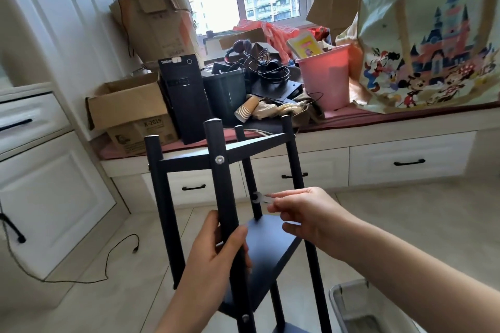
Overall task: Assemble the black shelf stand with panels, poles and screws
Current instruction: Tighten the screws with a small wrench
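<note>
The left hand [216, 254] grips the near front pole [224, 197] of the shelf stand [189, 162], fingers wrapped round it and thumb on the right side, forearm rising from the bottom edge. The right hand [305, 213] reaches in from the right with a level forearm and pinches a small flat wrench [261, 197] between thumb and fingertips; the wrench head sits at the far pole [251, 184], apparently on a fastener there, though the fastener itself cannot be made out. The stand is upright on the tiled floor directly in front of the person, four poles up, the top panel [254, 143] fitted, a middle panel [270, 246] just below the hands, and a screw [220, 159] showing on the near pole at top-panel level. Judged from its look, the stand is stiff metal, light enough to shift under wrench force and smooth-coated, so a firm hold on a pole near the joint is the sound place to steady it; the thin wrench could slip off. Beyond it, a window seat [378, 127] carries cardboard boxes [130, 108], a black computer tower [181, 100], a pink bucket [324, 78] and a printed bag [433, 43]. A cable [113, 254] lies on the floor at left.
</note>
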